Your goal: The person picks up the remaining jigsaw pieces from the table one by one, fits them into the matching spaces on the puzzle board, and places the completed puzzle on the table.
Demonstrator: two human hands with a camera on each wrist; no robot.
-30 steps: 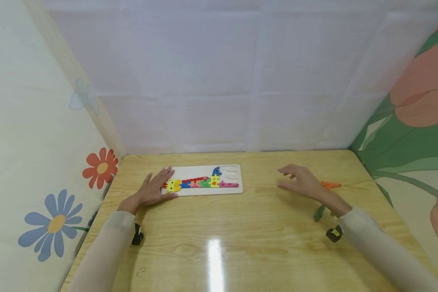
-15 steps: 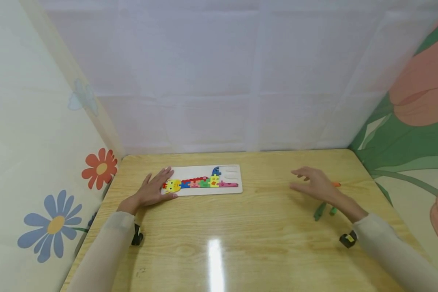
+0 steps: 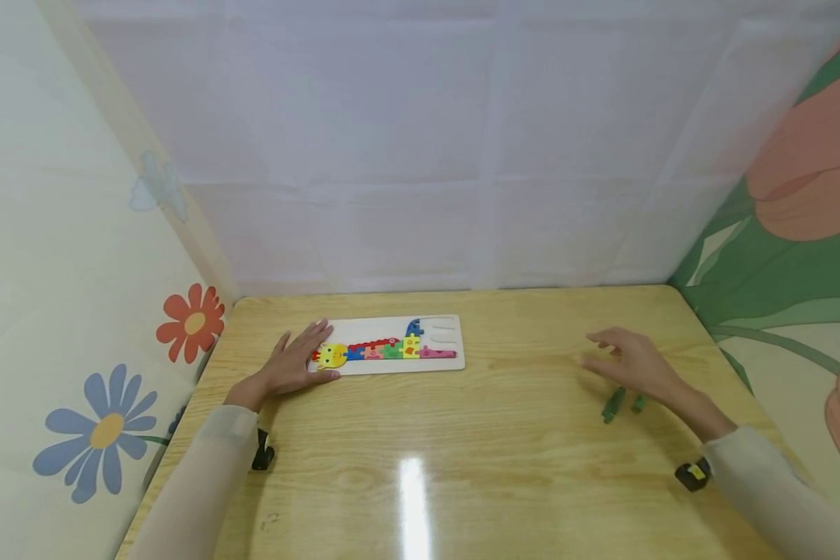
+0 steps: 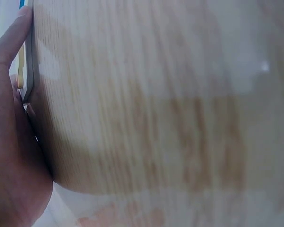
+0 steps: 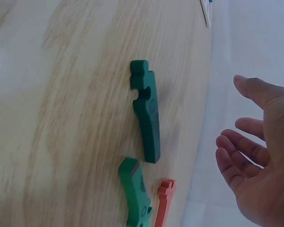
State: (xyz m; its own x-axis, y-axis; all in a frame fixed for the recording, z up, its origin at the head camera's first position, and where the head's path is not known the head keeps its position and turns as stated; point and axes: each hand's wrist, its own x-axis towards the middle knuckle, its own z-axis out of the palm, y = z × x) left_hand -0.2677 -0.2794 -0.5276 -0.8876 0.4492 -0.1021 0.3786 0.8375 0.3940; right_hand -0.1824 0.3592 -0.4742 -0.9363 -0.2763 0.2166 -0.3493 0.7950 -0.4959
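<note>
A white giraffe puzzle board point(image 3: 367, 325) lies on the wooden table, its yellow head piece point(image 3: 333, 356) at the left end and outlined leg slots at the right end. My left hand point(image 3: 295, 362) rests on the board's left end with fingers spread, thumb along the near edge. My right hand point(image 3: 637, 364) is over the table at the right, fingers loosely bent, holding nothing. Under it lie a dark green puzzle piece point(image 5: 147, 111) and a brighter green piece point(image 5: 136, 191). An orange-red piece point(image 5: 164, 202) shows beside them in the right wrist view; the hand hides it in the head view.
The wooden table point(image 3: 504, 451) meets a white cloth backdrop point(image 3: 406, 155) along its far edge. Flower-printed panels stand at left and right. Black wrist cameras hang under both forearms, the right one point(image 3: 693, 474) close over the table.
My right hand has moved to the right, away from the board and over the loose pieces, covering the orange-red one in the head view. The left hand and the board have stayed put.
</note>
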